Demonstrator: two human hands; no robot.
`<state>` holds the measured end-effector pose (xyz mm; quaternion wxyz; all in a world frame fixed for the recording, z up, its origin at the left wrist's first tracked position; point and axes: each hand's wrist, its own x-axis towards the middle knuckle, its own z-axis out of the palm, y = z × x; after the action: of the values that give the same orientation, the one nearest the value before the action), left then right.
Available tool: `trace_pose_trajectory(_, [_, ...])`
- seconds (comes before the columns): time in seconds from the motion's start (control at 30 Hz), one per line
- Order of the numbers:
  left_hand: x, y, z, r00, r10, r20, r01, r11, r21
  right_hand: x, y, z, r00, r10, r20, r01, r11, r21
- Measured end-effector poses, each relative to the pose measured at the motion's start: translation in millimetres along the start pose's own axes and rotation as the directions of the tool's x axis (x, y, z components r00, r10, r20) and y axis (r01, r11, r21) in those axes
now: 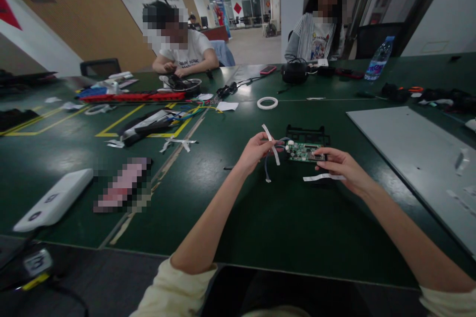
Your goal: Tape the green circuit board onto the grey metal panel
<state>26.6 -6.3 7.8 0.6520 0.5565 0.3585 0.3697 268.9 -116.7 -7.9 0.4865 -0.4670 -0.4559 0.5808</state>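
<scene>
Circuit board (pixel 305 151) in right hand (pixel 340 162), tape (pixel 267 133) in left hand (pixel 256 151).

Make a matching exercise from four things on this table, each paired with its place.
Things:
1 circuit board
2 tape roll
3 water bottle
4 white strip

Places:
a far right end of the table
b held by the left hand
c held by the right hand
d lying flat beyond both hands

Pairs: 1-c, 2-d, 3-a, 4-b

Left hand (pixel 256 152) pinches white tape strip (pixel 271 144); right hand (pixel 340 162) grips green circuit board (pixel 304 151) over green table (pixel 260 208); tape roll (pixel 267 103) beyond.
</scene>
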Motion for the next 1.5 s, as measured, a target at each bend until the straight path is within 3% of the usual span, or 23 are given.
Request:
trace_pose_trajectory(0.17, [-1, 2, -3, 1.0, -0.022, 0.022, 0.02, 0.998, 0.068, 0, 1, -1, 1.0, 0.014, -0.015, -0.014, 0.999, 0.031])
trace_pose_trajectory(0.57, [-10, 15, -6, 0.986, -0.103, 0.131, 0.105, 0.994, -0.012, -6, -1, -2, 0.999, 0.042, -0.02, -0.04, 0.994, 0.102])
trace_pose_trajectory(0.63, [-11, 18, -6, 0.995, -0.078, 0.061, 0.078, 0.997, 0.003, -5, 0, -2, 0.999, 0.045, -0.024, -0.043, 0.994, 0.101])
trace_pose_trajectory(0.7, [-12, 22, -5, 0.993, 0.028, -0.115, -0.021, 0.998, 0.062, -4, 1, -1, 0.998, 0.041, -0.038, -0.037, 0.994, 0.106])
trace_pose_trajectory(0.77, [-15, 28, -4, 0.934, 0.206, -0.293, -0.17, 0.975, 0.144, -3, 1, -1, 0.998, 0.025, -0.062, -0.018, 0.993, 0.119])
trace_pose_trajectory(0.8, [-17, 32, -2, 0.905, 0.273, -0.326, -0.228, 0.959, 0.171, -3, 2, -1, 0.997, 0.017, -0.076, -0.008, 0.992, 0.124])
trace_pose_trajectory(0.83, [-20, 36, -1, 0.906, 0.298, -0.301, -0.255, 0.951, 0.175, -2, 3, 0, 0.996, 0.009, -0.092, 0.003, 0.992, 0.126])
trace_pose_trajectory(0.87, [-23, 39, 2, 0.94, 0.265, -0.216, -0.235, 0.959, 0.156, -1, 3, 0, 0.994, -0.001, -0.112, 0.015, 0.992, 0.128])
trace_pose_trajectory(0.93, [-30, 43, 8, 0.996, 0.05, 0.069, -0.06, 0.986, 0.154, 0, 5, 1, 0.988, -0.021, -0.152, 0.041, 0.991, 0.131])
trace_pose_trajectory(1.0, [-35, 41, 16, 0.944, -0.192, 0.27, 0.127, 0.962, 0.241, 1, 7, 3, 0.981, -0.039, -0.188, 0.064, 0.99, 0.126])
trace_pose_trajectory(1.07, [-38, 33, 26, 0.904, -0.29, 0.313, 0.204, 0.938, 0.282, 1, 8, 5, 0.979, -0.045, -0.201, 0.069, 0.991, 0.115])
trace_pose_trajectory(1.13, [-38, 21, 37, 0.9, -0.3, 0.316, 0.245, 0.948, 0.202, 1, 8, 8, 0.981, -0.044, -0.189, 0.065, 0.992, 0.11])
trace_pose_trajectory(1.23, [-38, 5, 54, 0.919, -0.254, 0.302, 0.287, 0.956, -0.068, -1, 7, 14, 0.989, -0.027, -0.143, 0.048, 0.988, 0.144])
trace_pose_trajectory(1.37, [-37, -8, 67, 0.941, -0.254, 0.224, 0.328, 0.849, -0.415, -5, 4, 22, 0.997, 0.018, -0.07, -0.009, 0.992, 0.124])
trace_pose_trajectory(1.5, [-36, -13, 66, 0.939, -0.286, 0.192, 0.345, 0.783, -0.517, -7, -1, 29, 1.0, -0.017, 0.018, 0.017, 1.0, 0.026])
